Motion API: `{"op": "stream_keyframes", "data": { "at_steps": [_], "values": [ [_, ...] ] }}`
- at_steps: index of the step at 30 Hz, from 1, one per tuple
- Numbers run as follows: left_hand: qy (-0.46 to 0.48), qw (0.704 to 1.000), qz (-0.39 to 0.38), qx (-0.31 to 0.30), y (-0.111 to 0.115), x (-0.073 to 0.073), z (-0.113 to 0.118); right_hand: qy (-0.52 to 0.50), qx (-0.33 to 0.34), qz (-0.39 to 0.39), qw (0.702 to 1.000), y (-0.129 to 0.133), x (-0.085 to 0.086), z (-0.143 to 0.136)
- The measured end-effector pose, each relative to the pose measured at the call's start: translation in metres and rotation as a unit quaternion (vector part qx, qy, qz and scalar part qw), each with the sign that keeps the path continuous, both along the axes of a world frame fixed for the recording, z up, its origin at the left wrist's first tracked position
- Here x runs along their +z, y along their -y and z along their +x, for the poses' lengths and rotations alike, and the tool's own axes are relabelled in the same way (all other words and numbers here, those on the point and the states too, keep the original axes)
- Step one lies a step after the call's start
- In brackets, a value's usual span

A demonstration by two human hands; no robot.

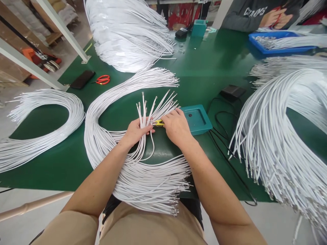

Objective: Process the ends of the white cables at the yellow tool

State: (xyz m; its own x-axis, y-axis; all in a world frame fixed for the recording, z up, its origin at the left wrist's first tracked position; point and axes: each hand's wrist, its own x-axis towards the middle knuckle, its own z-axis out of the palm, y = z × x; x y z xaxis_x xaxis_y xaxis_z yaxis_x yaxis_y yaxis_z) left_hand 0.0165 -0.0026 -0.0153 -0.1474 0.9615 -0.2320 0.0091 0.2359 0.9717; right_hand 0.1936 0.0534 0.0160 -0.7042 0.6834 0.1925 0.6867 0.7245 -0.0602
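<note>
The left hand is closed around a small fan of white cables, whose stripped ends splay upward toward twelve o'clock. The right hand, fingers curled, pinches a small yellow item (what it is cannot be told) against the cables just where the two hands meet. A teal box sits just beside the right hand at three o'clock on the green table.

Judged step: a handful of cable ends is gathered and being bound or fitted with the yellow item. The next move appears to call for a steady left-hand grip, ends kept level, while the right works the item on.

A large cable bundle lies at six o'clock. Red scissors rest at ten o'clock; another person's hands work at one o'clock.
</note>
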Motion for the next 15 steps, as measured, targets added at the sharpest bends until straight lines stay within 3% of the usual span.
{"op": "stream_keyframes", "data": {
  "at_steps": [12,15],
  "values": [
    [-0.040,0.999,0.001,0.015,-0.0010,0.0010,0.0052,-0.005,0.003,-0.003,1.000,-0.0029,-0.0015,0.0015],
    [-0.033,0.999,0.001,0.010,-0.0006,0.0017,0.0049,-0.050,-0.065,0.028,0.996,-0.0021,0.0005,0.0075]
  ]
}}
